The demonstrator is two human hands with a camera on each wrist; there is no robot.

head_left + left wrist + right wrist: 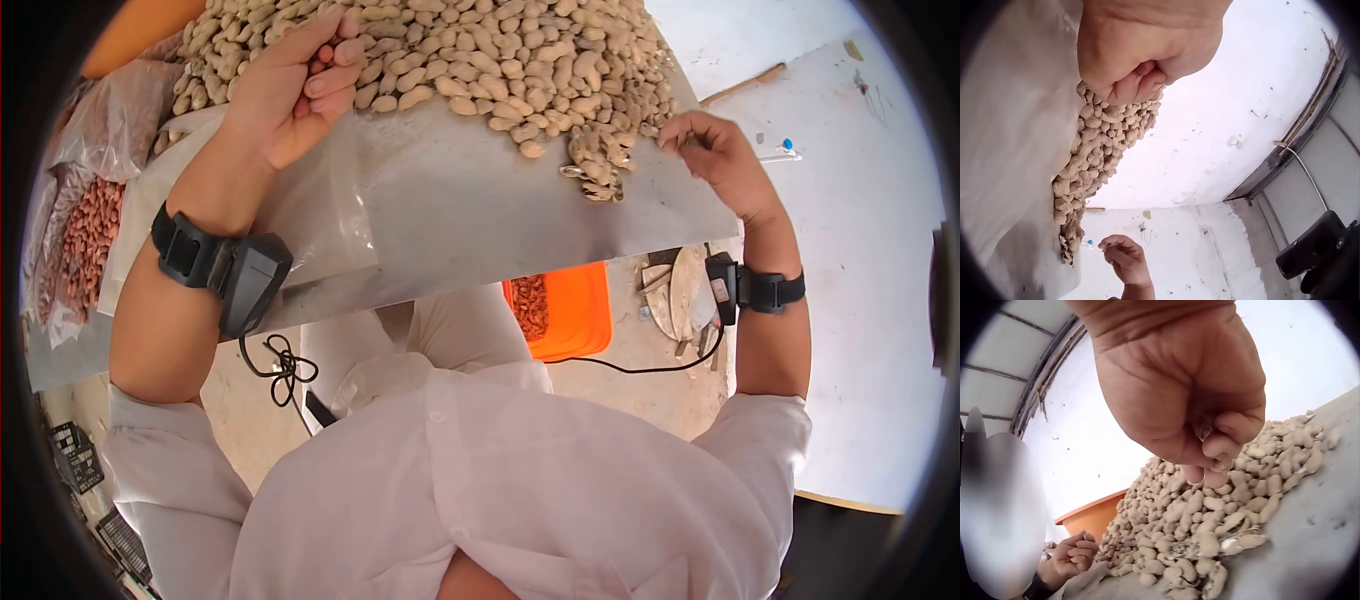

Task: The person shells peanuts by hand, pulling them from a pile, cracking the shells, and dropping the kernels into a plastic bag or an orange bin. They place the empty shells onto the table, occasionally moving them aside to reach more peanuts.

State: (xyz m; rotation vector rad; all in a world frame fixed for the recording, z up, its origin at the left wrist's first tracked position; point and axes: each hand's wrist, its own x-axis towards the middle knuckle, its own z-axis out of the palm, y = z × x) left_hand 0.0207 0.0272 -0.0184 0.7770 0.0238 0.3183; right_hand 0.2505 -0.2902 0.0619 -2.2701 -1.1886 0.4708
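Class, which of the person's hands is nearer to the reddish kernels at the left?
Left. The left hand is apart from the reddish kernels, forward and to their right; the right hand is much farther off, beside the right end of the peanut pile.

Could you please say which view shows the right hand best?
The right wrist view: the right hand looks largest there, its curled fingers plainly visible. The head view shows it smaller, from above; the left wrist view shows it small, in the background.
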